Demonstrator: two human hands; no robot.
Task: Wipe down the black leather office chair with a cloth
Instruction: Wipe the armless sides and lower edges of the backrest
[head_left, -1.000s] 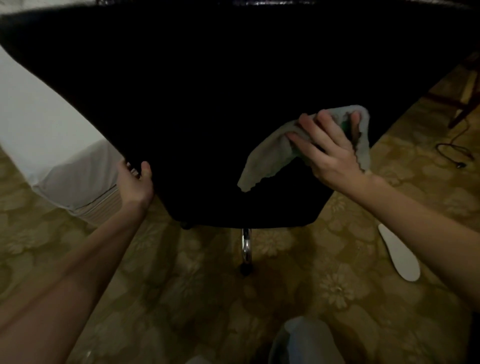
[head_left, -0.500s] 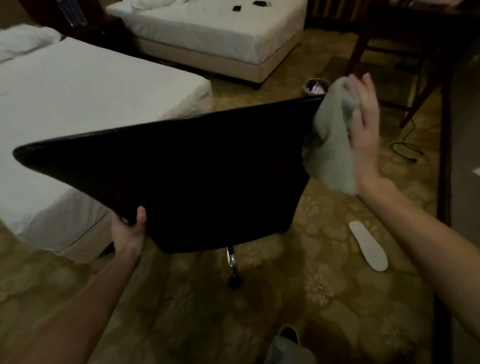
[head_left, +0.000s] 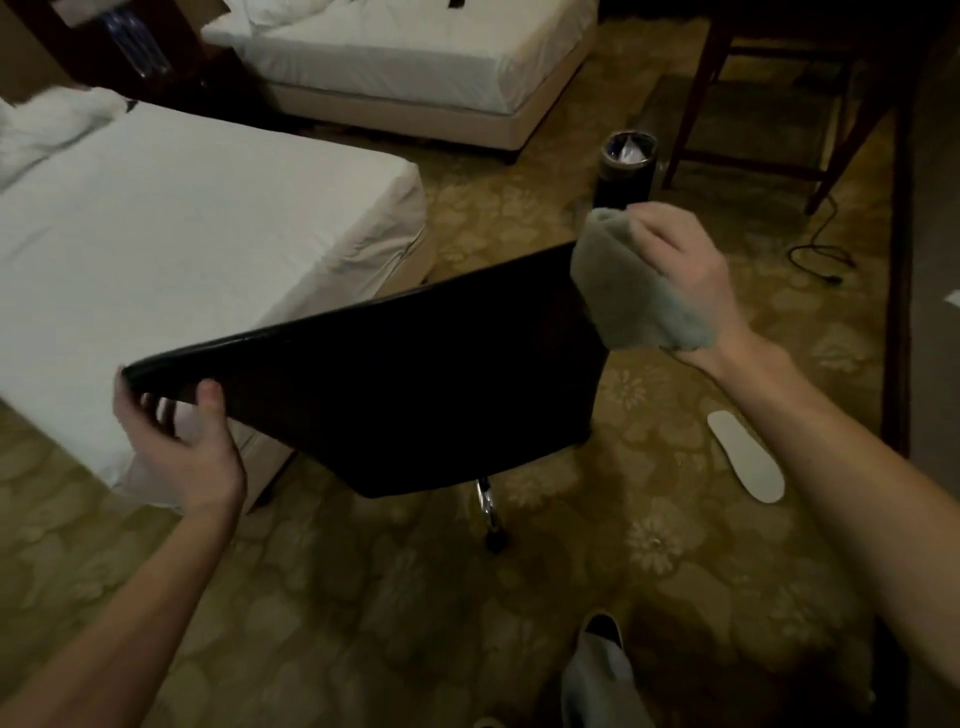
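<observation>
Two hands on our chair (head_left: 415, 374), left hand (head_left: 179, 447) fingers clamped on backrest's left corner, right hand (head_left: 680, 270) fingers curled round cloth (head_left: 618, 291) at right corner, bed (head_left: 182, 218) behind.

Left hand (head_left: 176, 441) at lower left of frame, forearm extended, thumb up and fingers curled in a grip. Right hand (head_left: 680, 275) at upper right, arm extended, fingers bent, holding.
</observation>
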